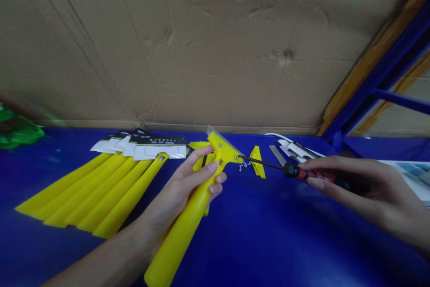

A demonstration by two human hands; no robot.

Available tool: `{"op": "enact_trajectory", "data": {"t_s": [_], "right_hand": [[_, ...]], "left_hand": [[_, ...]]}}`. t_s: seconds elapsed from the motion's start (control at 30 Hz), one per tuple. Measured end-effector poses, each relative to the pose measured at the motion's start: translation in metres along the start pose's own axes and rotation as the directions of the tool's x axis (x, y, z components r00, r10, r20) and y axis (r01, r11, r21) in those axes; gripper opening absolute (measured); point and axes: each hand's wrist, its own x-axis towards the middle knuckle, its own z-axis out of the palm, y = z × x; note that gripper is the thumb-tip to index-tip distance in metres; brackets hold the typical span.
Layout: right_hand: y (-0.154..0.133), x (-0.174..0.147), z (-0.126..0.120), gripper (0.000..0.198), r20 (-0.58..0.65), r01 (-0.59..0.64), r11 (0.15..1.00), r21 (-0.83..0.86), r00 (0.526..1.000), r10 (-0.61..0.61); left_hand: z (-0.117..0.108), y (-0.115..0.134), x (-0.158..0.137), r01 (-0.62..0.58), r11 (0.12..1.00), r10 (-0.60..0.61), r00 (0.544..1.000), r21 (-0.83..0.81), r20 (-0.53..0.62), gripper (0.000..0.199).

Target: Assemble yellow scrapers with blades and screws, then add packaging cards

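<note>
A yellow scraper (191, 215) with a long handle is gripped by my left hand (188, 177) just below its head, tilted with the head up and away. A metal blade (210, 130) shows along the head's far edge, and small screws sit in the head. My right hand (366, 193) holds a screwdriver (312, 176) with a red and black handle. Its dark shaft points left, and the tip is at the right end of the scraper head; whether it sits in a screw I cannot tell. Behind lie loose screws (244, 165) and a yellow end piece (258, 162).
Several yellow handles (114, 193) with black-and-white packets (161, 146) lie fanned out at left on the blue table (262, 242). Blades and wrappers (292, 149) lie behind my right hand. A cardboard wall (215, 54) rises at the back, a blue frame (379, 67) at right, green plastic (20, 128) far left.
</note>
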Motion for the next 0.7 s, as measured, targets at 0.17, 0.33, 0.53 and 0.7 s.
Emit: {"op": "enact_trajectory", "data": {"t_s": [0.17, 0.33, 0.53, 0.7], "right_hand": [[0.000, 0.000, 0.001, 0.015, 0.025, 0.037, 0.999, -0.011, 0.999, -0.037], [0.006, -0.001, -0.001, 0.016, 0.026, 0.146, 0.988, -0.059, 0.989, -0.145], [0.007, -0.001, -0.011, 0.026, -0.035, 0.181, 0.973, -0.142, 0.982, -0.188], [-0.002, 0.001, -0.002, 0.029, -0.201, -0.061, 0.997, 0.057, 0.977, 0.071]], "left_hand": [[0.001, 0.000, -0.001, -0.002, 1.000, 0.002, 1.000, 0.016, -0.016, 0.057], [0.005, 0.004, -0.006, 0.018, 0.985, -0.016, 1.000, 0.170, -0.017, 0.058], [0.009, -0.001, -0.011, -0.053, 0.951, 0.077, 0.995, 0.304, -0.067, 0.056], [0.011, -0.010, -0.011, -0.147, 0.916, 0.178, 0.983, 0.373, -0.049, 0.046]]}}
